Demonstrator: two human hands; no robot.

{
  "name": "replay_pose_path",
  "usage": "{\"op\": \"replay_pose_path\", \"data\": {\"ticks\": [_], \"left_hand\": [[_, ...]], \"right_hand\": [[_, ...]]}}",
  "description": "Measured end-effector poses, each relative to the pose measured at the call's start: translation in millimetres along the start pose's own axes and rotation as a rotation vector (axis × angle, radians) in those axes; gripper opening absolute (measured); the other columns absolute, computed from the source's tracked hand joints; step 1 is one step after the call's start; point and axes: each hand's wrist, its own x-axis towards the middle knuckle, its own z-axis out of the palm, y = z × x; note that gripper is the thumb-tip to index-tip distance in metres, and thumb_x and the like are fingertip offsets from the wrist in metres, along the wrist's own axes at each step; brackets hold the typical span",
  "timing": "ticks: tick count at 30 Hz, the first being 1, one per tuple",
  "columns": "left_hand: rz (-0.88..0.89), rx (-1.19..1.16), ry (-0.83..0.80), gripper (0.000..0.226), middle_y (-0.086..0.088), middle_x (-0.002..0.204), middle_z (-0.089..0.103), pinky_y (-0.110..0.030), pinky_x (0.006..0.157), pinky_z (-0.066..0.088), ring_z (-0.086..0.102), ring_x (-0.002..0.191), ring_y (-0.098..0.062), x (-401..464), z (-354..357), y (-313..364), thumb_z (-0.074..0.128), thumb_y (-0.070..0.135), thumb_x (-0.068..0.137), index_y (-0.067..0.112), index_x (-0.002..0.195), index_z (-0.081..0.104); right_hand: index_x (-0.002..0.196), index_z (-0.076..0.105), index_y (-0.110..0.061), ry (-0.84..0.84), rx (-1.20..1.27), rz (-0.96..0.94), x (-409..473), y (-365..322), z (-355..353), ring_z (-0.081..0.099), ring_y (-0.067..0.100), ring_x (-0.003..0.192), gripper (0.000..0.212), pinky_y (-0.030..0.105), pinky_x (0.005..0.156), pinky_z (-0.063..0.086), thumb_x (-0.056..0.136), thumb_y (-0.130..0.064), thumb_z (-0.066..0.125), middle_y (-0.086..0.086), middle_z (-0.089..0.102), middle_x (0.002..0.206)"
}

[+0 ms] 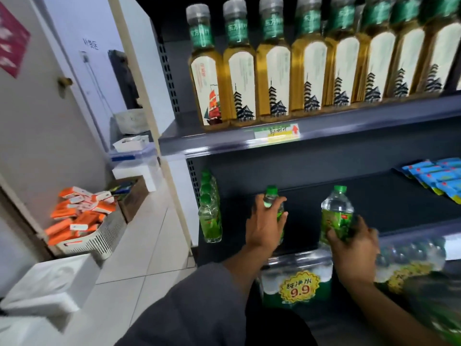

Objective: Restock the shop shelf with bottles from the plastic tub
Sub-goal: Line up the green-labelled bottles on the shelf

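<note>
- While most of the middle shelf (374, 193) lies bare, restocking looks barely begun: one row of green-capped bottles (210, 216) stands at its left end, running front to back; the tub is not in view.
- Left hand (265, 227), fingers wrapped round a bottle (271, 196), holds it upright, cap up, near the shelf's front edge.
- Right hand (354, 245) clasps a second bottle (336, 216) by its lower half; long axis near vertical, leaning slightly left, not yet set down.

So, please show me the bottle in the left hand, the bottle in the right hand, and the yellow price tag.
left-hand bottle (271, 192), head view, green cap
right-hand bottle (335, 219), head view, green label
yellow price tag (277, 132), head view, middle
</note>
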Motion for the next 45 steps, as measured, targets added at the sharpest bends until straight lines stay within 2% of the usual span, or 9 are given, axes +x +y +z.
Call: {"op": "replay_pose_path", "data": {"ticks": [4, 9, 14, 20, 25, 30, 34, 39, 45], "left_hand": [[-0.081, 0.064, -0.010, 0.041, -0.007, 0.138, 0.024, -0.048, 0.084, 0.057, 0.046, 0.121, -0.033, 20.4, 1.0, -33.2, 0.059, 0.036, 0.097, 0.034, 0.135, 0.045], [-0.127, 0.136, -0.025, 0.042, -0.013, 0.136, 0.025, -0.047, 0.083, 0.056, 0.046, 0.117, -0.035, 50.4, 3.8, -63.6, 0.062, 0.029, 0.096, 0.027, 0.133, 0.044], [-0.186, 0.226, -0.053, 0.052, -0.018, 0.136, 0.029, -0.047, 0.088, 0.052, 0.050, 0.112, -0.038, 86.2, 7.2, -88.8, 0.071, 0.029, 0.090, 0.022, 0.133, 0.042], [-0.189, 0.475, -0.003, 0.059, -0.022, 0.134, 0.041, -0.044, 0.101, 0.035, 0.040, 0.122, -0.037, 127.1, 14.5, -102.5, 0.075, 0.042, 0.082, 0.024, 0.133, 0.049], [-0.204, 0.426, -0.003, 0.068, -0.026, 0.153, 0.021, -0.046, 0.108, 0.036, 0.025, 0.139, -0.040, 139.8, 16.8, -109.2, 0.075, 0.039, 0.085, 0.013, 0.141, 0.046], [-0.201, 0.351, -0.015, 0.051, -0.021, 0.153, 0.021, -0.048, 0.095, 0.049, 0.029, 0.135, -0.040, 135.6, 10.7, -109.8, 0.070, 0.028, 0.087, 0.011, 0.133, 0.055], [-0.204, 0.256, -0.039, 0.045, -0.017, 0.143, 0.034, -0.049, 0.099, 0.046, 0.035, 0.130, -0.039, 138.9, -14.9, -105.0, 0.055, 0.028, 0.095, 0.024, 0.139, 0.052], [-0.101, 0.269, -0.092, 0.039, -0.012, 0.133, 0.057, -0.044, 0.094, 0.052, 0.056, 0.121, -0.033, 138.9, -47.4, -114.8, 0.061, 0.031, 0.096, 0.024, 0.134, 0.057], [-0.065, 0.163, -0.130, 0.025, -0.012, 0.119, 0.070, -0.038, 0.093, 0.055, 0.068, 0.107, -0.029, 136.5, -69.9, -122.3, 0.068, 0.020, 0.092, 0.015, 0.117, 0.070]], "right_hand": [[0.135, 0.051, -0.003, -0.028, 0.044, -0.056, -5.3, -10.1, 33.2, 0.028, 0.006, 0.084, 0.060, 0.023, 0.078, 0.031, 0.081, -0.009, 0.077, 0.022, 0.050, 0.110], [0.135, 0.054, -0.008, -0.055, 0.086, -0.073, -3.3, -18.8, 73.0, 0.030, 0.005, 0.081, 0.063, 0.022, 0.077, 0.032, 0.077, -0.007, 0.079, 0.017, 0.049, 0.108], [0.132, 0.054, -0.006, -0.096, 0.140, -0.050, -6.8, -31.0, 108.5, 0.048, 0.018, 0.082, 0.062, 0.028, 0.083, 0.041, 0.076, -0.002, 0.081, 0.007, 0.039, 0.112], [0.115, 0.051, -0.003, -0.131, 0.192, -0.093, -9.0, -22.9, 142.3, 0.040, -0.023, 0.092, 0.057, -0.002, 0.072, 0.033, 0.069, 0.005, 0.083, 0.010, 0.040, 0.115], [0.105, 0.044, -0.011, -0.141, 0.197, -0.092, -10.5, -25.9, 164.3, 0.042, -0.014, 0.090, 0.057, 0.007, 0.071, 0.039, 0.066, 0.003, 0.083, 0.004, 0.037, 0.110], [0.105, 0.039, -0.019, -0.186, 0.185, -0.079, -12.3, -35.4, 183.6, 0.037, 0.001, 0.082, 0.061, 0.026, 0.079, 0.040, 0.069, -0.007, 0.087, 0.001, 0.036, 0.111], [0.109, 0.038, -0.022, -0.209, 0.186, -0.074, -17.3, -43.1, 197.3, 0.033, 0.004, 0.089, 0.066, 0.024, 0.082, 0.036, 0.068, -0.012, 0.090, 0.002, 0.039, 0.116], [0.109, 0.037, -0.020, -0.258, 0.195, -0.037, -25.0, -54.6, 204.3, 0.033, 0.006, 0.090, 0.062, 0.015, 0.070, 0.034, 0.069, -0.001, 0.080, 0.005, 0.037, 0.116], [0.106, 0.039, -0.021, -0.310, 0.203, -0.045, -30.4, -63.3, 212.6, 0.047, 0.025, 0.104, 0.055, 0.035, 0.083, 0.043, 0.070, -0.004, 0.077, 0.006, 0.048, 0.114]]}}
